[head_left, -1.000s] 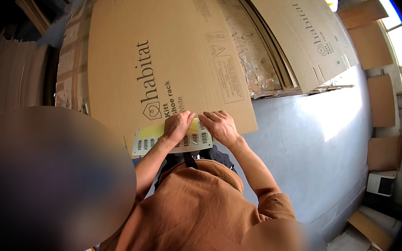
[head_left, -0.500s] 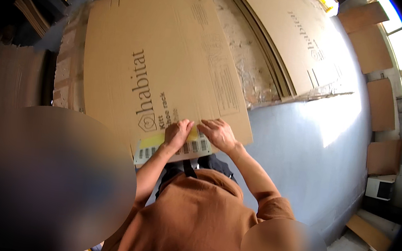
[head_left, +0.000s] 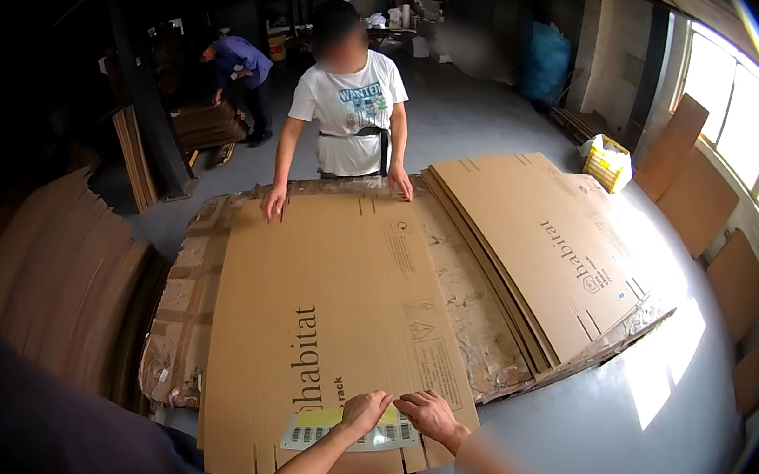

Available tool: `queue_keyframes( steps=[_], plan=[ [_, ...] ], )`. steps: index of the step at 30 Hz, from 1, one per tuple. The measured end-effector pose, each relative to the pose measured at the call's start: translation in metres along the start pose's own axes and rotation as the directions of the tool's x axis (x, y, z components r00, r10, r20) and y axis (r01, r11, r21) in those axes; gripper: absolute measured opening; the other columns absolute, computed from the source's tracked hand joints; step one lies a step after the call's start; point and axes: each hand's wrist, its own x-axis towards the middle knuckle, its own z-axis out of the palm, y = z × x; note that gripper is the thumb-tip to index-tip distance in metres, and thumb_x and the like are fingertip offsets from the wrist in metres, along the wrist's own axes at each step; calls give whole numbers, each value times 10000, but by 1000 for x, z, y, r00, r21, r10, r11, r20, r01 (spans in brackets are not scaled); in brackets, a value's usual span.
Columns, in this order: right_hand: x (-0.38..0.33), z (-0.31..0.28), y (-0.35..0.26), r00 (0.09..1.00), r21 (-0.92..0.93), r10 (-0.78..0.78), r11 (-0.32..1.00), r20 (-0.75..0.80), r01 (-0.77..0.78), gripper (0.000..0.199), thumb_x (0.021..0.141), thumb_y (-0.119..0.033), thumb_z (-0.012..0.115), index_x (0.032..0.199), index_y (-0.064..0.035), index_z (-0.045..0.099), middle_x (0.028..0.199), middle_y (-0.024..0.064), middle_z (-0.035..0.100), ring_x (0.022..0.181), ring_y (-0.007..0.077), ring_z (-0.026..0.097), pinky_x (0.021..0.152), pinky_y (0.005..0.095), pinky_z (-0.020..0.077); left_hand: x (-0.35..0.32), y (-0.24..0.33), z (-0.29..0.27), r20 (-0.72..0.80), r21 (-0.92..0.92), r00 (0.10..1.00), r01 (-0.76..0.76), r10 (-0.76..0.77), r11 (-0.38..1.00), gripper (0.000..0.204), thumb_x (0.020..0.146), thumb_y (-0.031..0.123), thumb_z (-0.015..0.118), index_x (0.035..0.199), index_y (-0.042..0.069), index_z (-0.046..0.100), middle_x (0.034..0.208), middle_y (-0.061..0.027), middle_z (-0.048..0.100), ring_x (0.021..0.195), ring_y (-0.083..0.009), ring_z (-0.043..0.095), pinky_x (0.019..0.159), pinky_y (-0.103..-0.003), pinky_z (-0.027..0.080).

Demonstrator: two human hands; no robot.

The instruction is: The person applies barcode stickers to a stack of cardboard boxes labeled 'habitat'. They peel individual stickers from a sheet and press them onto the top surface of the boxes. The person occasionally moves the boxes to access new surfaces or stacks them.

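A large flat brown cardboard box blank (head_left: 272,272) with dark print lies in front of me. On its near end rests a pale sheet of barcode labels (head_left: 303,436), with a yellowish strip along its upper part. My left hand (head_left: 363,412) is closed over the sheet, fingertips pinched at its upper edge. Close beside it, my right hand (head_left: 430,417) bends its fingers in toward the left thumb. The fingertips of both hands nearly meet; whatever is between the right ones is too small to make out.
Across the blank stands a co-worker (head_left: 352,107) with both hands at its far edge. A stack of similar blanks (head_left: 528,245) lies to the right on the worn work surface (head_left: 459,274). More cardboard (head_left: 66,276) is piled at left. Another person (head_left: 240,67) bends over farther back.
My view has tilted up, bringing the co-worker and the far room into sight. My hands remain together at the label sheet, which now shows wholly over the blank.
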Motion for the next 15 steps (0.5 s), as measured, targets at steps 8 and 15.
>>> queue_keyframes(
  steps=[8, 15],
  plan=[
    [-4, 9, -15, 992, 47, 126, 991, 0, -126, 223, 890, -227, 624, 1071, -100, 658, 1026, 45, 678, 948, 215, 637, 816, 361, 474, -24, -10, 13, -11, -33, 1000, 17, -17, 999, 354, 954, 336, 533, 797, 34, 631, 697, -190, 652, 660, -382, 654, 567, -476, 508],
    [-8, 21, -17, 999, -18, 32, 999, -31, -32, 218, 863, -215, 651, 1052, -107, 670, 1024, 46, 686, 937, 213, 652, 809, 355, 476, -25, -12, 13, -8, -7, 998, 62, -62, 998, 332, 955, 346, 526, 850, 55, 647, 755, -194, 667, 694, -377, 663, 585, -473, 525]
  ],
)
